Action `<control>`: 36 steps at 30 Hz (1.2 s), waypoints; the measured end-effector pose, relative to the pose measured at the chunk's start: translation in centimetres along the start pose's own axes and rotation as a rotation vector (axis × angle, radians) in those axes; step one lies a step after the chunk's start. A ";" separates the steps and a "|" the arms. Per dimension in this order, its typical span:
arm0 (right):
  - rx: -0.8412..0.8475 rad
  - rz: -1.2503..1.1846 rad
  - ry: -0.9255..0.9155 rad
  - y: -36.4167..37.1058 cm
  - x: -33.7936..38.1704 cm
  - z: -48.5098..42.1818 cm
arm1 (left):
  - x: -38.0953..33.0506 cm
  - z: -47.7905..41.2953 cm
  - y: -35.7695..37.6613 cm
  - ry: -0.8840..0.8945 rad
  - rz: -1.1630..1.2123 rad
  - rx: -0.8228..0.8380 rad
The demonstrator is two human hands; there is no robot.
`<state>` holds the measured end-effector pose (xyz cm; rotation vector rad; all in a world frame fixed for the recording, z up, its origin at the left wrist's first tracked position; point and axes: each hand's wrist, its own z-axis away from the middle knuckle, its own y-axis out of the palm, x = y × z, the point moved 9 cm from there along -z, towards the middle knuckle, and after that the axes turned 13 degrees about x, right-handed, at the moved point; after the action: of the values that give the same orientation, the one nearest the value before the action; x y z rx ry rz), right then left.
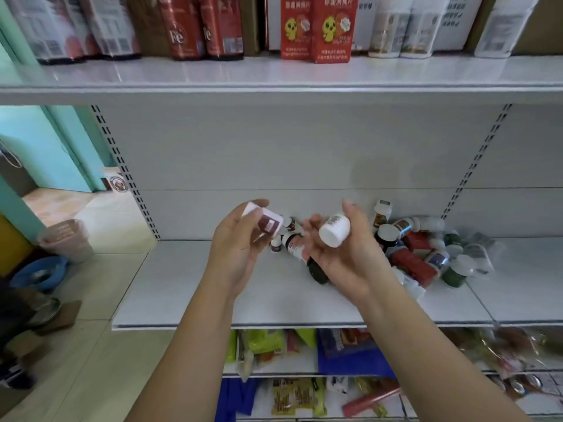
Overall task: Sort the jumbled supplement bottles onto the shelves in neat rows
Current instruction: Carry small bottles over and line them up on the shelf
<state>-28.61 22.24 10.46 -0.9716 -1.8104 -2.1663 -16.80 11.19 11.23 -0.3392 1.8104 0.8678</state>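
Your left hand [240,251] with fingers curled round a maroon-labelled bottle [269,223], your right hand [347,260] gripping a white bottle [334,231], both held over the middle shelf [182,293], jumbled bottles [423,251] heaped on it beside your right hand

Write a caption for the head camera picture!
Left hand holds a maroon-labelled white bottle, right hand a white plastic bottle, above a jumbled bottle pile on the white metal shelf.
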 end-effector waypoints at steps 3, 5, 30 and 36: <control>0.013 -0.034 -0.008 2.6 0.3 2.6 | -3.6 2.1 2.2 0.018 -0.001 0.037; 0.057 0.067 0.030 4.7 0.6 4.0 | -5.7 3.1 3.6 0.012 -0.047 0.088; 0.408 0.758 -0.161 18.1 18.2 0.4 | -20.3 -4.3 13.4 0.183 -0.443 0.218; 0.482 0.833 -0.074 18.2 19.5 -3.2 | -20.7 -7.6 14.2 0.165 -0.599 0.191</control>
<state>-35.76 20.04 36.24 -1.3517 -1.4484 -1.1519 -22.02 12.37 36.93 -0.7958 1.7759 0.2517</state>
